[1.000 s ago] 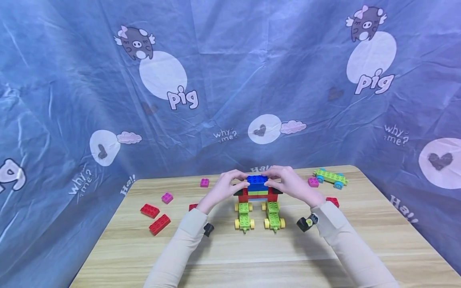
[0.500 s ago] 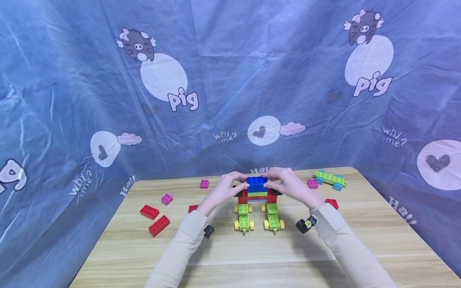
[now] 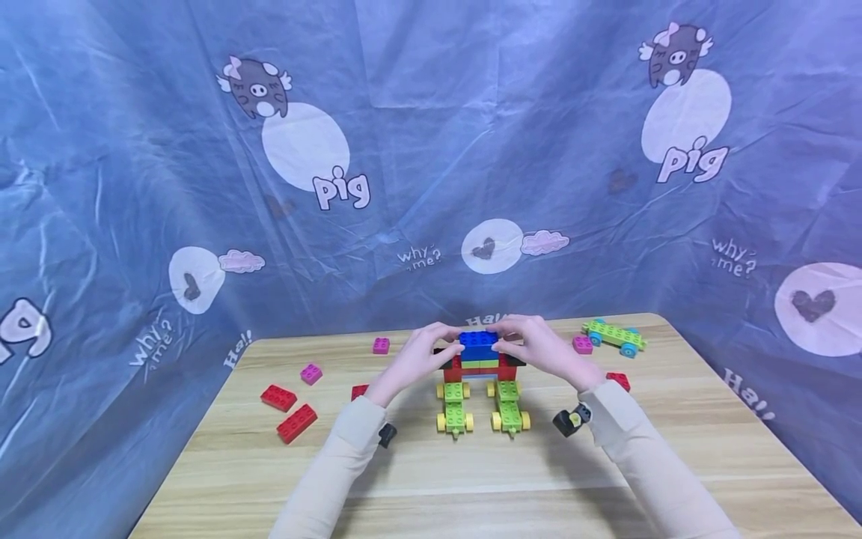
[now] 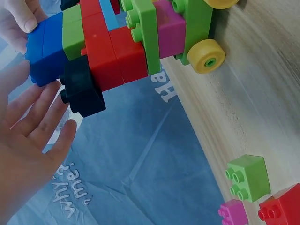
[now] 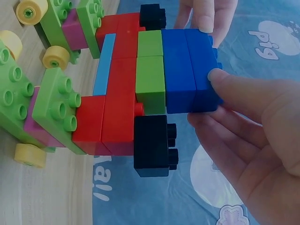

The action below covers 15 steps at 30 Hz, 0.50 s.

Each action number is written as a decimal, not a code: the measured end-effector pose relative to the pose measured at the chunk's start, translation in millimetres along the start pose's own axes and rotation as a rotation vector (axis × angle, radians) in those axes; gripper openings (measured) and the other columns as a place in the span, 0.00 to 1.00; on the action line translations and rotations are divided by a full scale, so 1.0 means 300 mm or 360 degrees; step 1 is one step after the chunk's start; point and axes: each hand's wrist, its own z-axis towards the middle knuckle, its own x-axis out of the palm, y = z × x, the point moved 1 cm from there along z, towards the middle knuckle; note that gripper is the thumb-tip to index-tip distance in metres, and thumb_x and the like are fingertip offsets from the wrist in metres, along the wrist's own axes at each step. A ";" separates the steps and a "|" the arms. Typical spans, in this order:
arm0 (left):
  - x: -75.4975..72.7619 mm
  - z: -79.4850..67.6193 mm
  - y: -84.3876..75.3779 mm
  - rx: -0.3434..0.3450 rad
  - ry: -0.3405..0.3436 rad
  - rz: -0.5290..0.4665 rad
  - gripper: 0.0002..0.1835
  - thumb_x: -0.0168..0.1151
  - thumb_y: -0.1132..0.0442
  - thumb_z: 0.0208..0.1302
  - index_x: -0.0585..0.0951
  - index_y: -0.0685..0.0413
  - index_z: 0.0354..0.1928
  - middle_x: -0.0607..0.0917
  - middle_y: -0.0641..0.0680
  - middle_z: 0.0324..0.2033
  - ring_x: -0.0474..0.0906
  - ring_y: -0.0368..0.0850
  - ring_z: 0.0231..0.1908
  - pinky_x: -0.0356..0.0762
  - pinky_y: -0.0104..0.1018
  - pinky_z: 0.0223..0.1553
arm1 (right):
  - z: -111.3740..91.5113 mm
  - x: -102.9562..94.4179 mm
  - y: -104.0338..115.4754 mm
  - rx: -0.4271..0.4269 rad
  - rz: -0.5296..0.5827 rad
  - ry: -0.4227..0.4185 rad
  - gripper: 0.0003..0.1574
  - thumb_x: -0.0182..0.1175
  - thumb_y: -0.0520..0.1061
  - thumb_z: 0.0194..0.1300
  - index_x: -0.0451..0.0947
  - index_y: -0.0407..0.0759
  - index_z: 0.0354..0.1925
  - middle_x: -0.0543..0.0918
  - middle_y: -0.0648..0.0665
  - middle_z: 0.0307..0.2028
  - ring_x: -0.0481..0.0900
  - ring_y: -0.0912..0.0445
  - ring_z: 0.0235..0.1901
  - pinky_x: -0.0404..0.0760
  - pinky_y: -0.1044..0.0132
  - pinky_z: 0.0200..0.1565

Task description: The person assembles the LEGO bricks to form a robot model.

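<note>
Two stacked blue bricks point(image 3: 479, 346) top a brick build standing on two lime-green wheeled bases point(image 3: 455, 415) with yellow wheels. My left hand point(image 3: 419, 355) holds the left end of the blue bricks, thumb on the near side. At the other end my right hand point(image 3: 541, 350) pinches them between thumb and fingers, plain in the right wrist view. Below the blue lie lime-green bricks point(image 5: 151, 86), then red bricks point(image 5: 121, 126) with a light blue piece point(image 5: 104, 65). Black bricks point(image 5: 151, 146) jut out at both sides. Purple bricks point(image 4: 169, 28) show lower down, above the wheeled bases.
Red bricks point(image 3: 297, 424) and small magenta bricks point(image 3: 311, 374) lie at the left. Back right stand a lime-green wheeled base point(image 3: 613, 335) with blue wheels and a magenta brick point(image 3: 582, 345). A loose green brick point(image 4: 249, 177) appears in the left wrist view. A blue curtain point(image 3: 417, 150) hangs behind the table.
The head view has shifted slightly, so the scene sits a little lower and further left. Both hands keep their hold on the blue bricks, and the build stays in place.
</note>
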 end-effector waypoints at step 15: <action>-0.021 -0.058 0.007 0.0012 -0.0080 0.0030 0.20 0.60 0.54 0.63 0.78 0.52 0.55 0.83 0.51 0.48 0.79 0.43 0.49 0.78 0.39 0.53 | -0.003 0.005 0.001 -0.0018 -0.0055 -0.0008 0.22 0.61 0.46 0.62 0.77 0.40 0.53 0.83 0.40 0.48 0.83 0.49 0.45 0.84 0.59 0.45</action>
